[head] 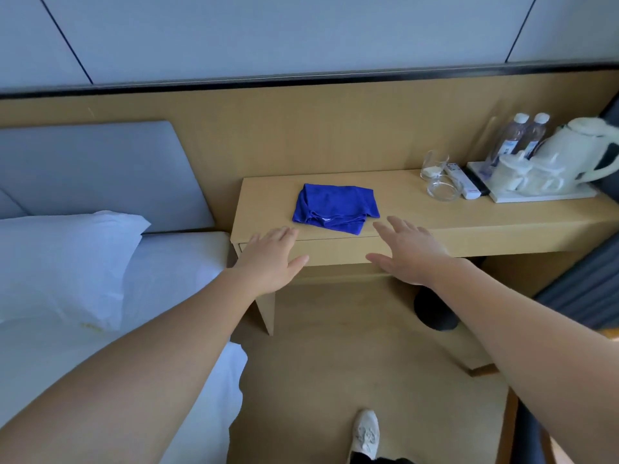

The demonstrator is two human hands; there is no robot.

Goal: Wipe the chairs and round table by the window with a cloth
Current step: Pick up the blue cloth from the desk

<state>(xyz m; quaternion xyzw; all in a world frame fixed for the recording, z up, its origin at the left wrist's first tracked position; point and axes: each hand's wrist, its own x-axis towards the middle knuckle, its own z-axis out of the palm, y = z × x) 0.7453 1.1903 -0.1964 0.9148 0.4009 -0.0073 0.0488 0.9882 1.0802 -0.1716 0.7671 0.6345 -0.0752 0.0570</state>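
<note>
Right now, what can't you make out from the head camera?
Round table, chairs: not clearly in head view.
Kettle: handle cut by right edge.
Bottles: labels too small; bases hidden behind cups.
Cloth: folded, inner layers hidden.
Dark object under desk: partly behind right forearm.

Pale wall panels (268, 35) sit above a black strip (301, 78) and wood cladding (301, 128). A wooden desk (469, 222) adjoins a white bed (184, 262) with grey headboard (100, 169). Floor (335, 346): wood-tone, evenly lit.
</note>
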